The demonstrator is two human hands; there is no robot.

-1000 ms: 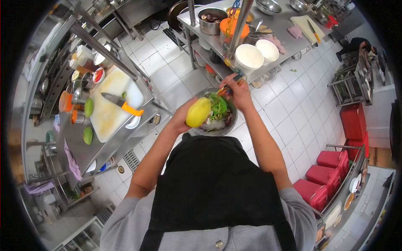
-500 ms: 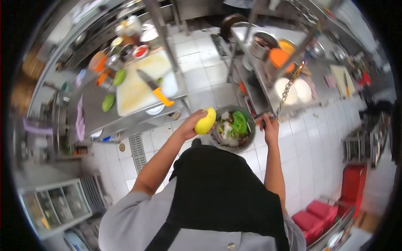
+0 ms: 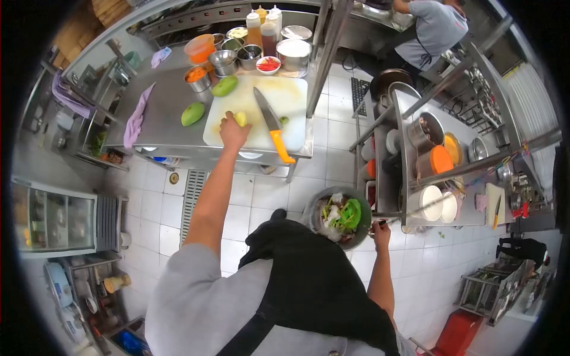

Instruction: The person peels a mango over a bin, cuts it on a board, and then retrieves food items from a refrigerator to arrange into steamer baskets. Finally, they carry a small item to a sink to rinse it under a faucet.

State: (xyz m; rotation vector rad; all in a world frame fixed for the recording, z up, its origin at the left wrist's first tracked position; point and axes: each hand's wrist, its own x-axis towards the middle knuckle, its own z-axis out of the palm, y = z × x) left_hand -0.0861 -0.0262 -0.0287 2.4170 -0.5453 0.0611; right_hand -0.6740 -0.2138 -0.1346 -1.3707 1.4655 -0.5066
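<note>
My left hand point(image 3: 234, 132) is closed around a yellow peeled fruit point(image 3: 240, 118) over the white cutting board point(image 3: 255, 95). Right of it on the board lies a knife point(image 3: 274, 126) with an orange handle. One green fruit point(image 3: 225, 86) rests at the board's upper left corner, and another green fruit point(image 3: 193, 114) sits on the steel table. My right hand point(image 3: 380, 234) is closed on a small dark-handled tool, hard to make out, beside a bin point(image 3: 361, 237) holding peelings and scraps.
Metal containers point(image 3: 222, 62), sauce bottles point(image 3: 253, 29) and a purple cloth point(image 3: 138, 115) are on the steel table. A post point(image 3: 325, 71) rises at its right corner. A shelf unit with pots point(image 3: 425, 127) stands at right. Another person point(image 3: 436, 29) is at the back.
My left hand has moved from near the bin up to the cutting board with the yellow fruit. My right hand stays by the bin. The view has shifted, and another person now shows at the back.
</note>
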